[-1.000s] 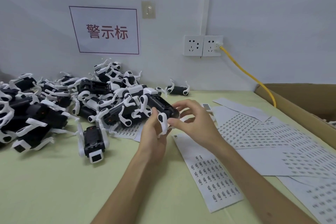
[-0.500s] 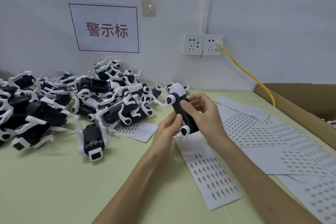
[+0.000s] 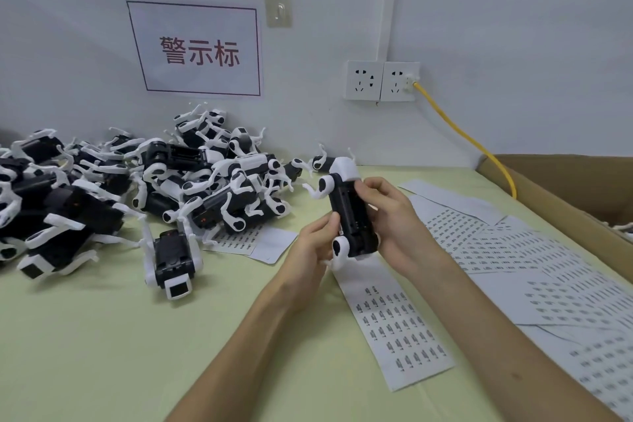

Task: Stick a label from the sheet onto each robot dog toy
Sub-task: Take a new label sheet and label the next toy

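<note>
Head camera looks down at a pale green table [image 3: 102, 353], where a person holds one small black and white plastic robot dog toy [image 3: 349, 216] up in both hands, just above the near end of a long white paper sheet of tiny printed labels [image 3: 394, 322]. The toy is turned belly-up, black underside facing the person, probably so the flat part is easy to see and reach for a label.

The left hand [image 3: 313, 243] holds the toy's near left side. Its fingers are curled, with the thumb and fingertips touching the black body close to a white leg. The right hand [image 3: 394, 223] wraps the other side, fingers bent around the body. Both hands are gripping the toy. I cannot tell if a label is already stuck on, or is on a fingertip.

A big heap of black and white robot dog toys [image 3: 137, 188] lies to the left by the wall, likely waiting for labels. More white label sheets [image 3: 513, 250] are spread on the right, close to reach. A brown cardboard box [image 3: 565, 188] sits at the far right.
</note>
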Available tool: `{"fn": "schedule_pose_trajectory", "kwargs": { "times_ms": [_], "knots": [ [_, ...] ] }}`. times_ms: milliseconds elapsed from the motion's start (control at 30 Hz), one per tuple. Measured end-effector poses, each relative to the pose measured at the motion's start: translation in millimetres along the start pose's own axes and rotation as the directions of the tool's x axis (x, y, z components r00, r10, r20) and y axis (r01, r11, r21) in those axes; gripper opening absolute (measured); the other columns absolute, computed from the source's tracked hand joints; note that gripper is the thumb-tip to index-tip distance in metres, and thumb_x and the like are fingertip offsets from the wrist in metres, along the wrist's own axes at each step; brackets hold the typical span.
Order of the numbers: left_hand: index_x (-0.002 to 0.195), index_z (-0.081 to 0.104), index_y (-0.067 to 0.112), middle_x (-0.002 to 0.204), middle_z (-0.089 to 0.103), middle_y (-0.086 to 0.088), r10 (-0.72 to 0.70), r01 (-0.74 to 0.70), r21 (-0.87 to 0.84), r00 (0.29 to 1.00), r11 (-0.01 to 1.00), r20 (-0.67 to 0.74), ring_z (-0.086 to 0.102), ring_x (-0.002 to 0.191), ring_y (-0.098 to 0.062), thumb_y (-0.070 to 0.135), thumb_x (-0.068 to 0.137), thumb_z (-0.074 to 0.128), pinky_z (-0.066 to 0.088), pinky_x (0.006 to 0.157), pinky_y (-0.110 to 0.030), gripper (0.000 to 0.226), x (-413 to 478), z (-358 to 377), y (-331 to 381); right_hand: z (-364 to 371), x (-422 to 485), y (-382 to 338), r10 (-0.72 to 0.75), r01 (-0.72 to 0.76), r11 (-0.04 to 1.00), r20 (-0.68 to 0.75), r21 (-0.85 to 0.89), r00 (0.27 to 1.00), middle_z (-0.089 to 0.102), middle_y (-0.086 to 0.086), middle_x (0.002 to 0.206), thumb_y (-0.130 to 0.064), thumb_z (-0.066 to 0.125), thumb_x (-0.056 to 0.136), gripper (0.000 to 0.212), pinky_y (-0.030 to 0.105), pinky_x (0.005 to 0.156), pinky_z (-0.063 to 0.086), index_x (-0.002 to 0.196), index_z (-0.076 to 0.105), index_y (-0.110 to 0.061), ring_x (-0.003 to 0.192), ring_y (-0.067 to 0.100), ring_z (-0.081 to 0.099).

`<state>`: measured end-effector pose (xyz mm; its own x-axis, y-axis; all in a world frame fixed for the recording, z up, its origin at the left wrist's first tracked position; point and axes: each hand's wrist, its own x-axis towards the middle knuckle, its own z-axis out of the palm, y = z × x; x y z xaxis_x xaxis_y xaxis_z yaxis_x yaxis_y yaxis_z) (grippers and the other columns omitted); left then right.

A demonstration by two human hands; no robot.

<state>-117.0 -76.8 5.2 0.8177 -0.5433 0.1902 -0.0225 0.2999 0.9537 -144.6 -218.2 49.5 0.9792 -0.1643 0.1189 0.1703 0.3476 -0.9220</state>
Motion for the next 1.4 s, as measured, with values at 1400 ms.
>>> {"fn": "schedule_pose_trajectory", "kwargs": {
  "times_ms": [1400],
  "knots": [
    [0.126, 0.074, 0.023, 0.123, 0.075, -0.010, 0.005, -0.031, -0.105, 0.970, 0.994, -0.244, 0.073, 0.106, -0.015, 0.042, 0.097, 0.063, 0.057, 0.076, -0.020, 0.036, -3, -4, 6, 1, 4, 10, -0.010, 0.040, 0.981, 0.159, -0.189, 0.987, 0.065, 0.025, 0.127, -0.008, 0.053, 0.102, 0.030, 0.043, 0.092, 0.049, 0.130, 0.064, -0.006, 0.103, 0.028, 0.065]
  ]
}}
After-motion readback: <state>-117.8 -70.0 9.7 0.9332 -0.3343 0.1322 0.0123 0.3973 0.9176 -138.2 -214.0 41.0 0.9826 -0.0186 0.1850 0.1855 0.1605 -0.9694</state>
